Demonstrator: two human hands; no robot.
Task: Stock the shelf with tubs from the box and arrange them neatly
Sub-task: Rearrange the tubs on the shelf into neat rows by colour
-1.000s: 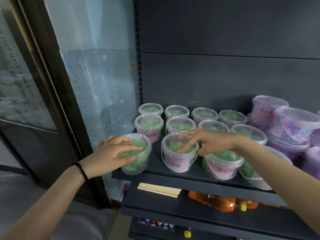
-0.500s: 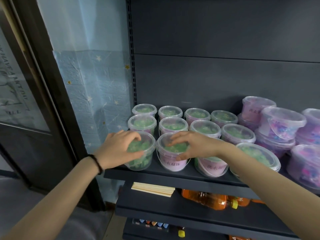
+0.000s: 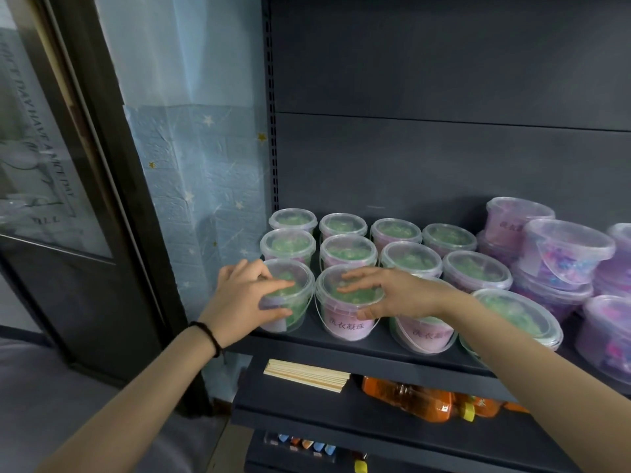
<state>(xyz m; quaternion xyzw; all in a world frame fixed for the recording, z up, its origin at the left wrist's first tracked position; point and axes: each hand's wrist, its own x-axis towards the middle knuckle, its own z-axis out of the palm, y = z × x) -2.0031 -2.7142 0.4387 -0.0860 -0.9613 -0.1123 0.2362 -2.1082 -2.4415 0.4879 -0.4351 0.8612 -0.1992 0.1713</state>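
Clear lidded tubs of green beads stand in rows on the dark shelf (image 3: 362, 349). My left hand (image 3: 244, 298) grips the front-left tub (image 3: 297, 285) from its left side, fingers over the lid and thumb on the wall. My right hand (image 3: 392, 295) holds the neighbouring front tub (image 3: 341, 322), fingers spread on its lid and thumb against its side. That tub shows a pink label. A third front tub (image 3: 426, 336) sits partly behind my right wrist. The box is not in view.
Larger tubs of purple beads (image 3: 563, 250) are stacked at the right of the shelf. A big green-bead tub (image 3: 522, 312) stands at the front. The shelf below holds wooden sticks (image 3: 307, 375) and orange bottles (image 3: 416, 399). A dark door frame (image 3: 112, 199) is left.
Both hands slid their tubs back and closer together along the front row. The left tub has turned, so a pale label now shows by my thumb.
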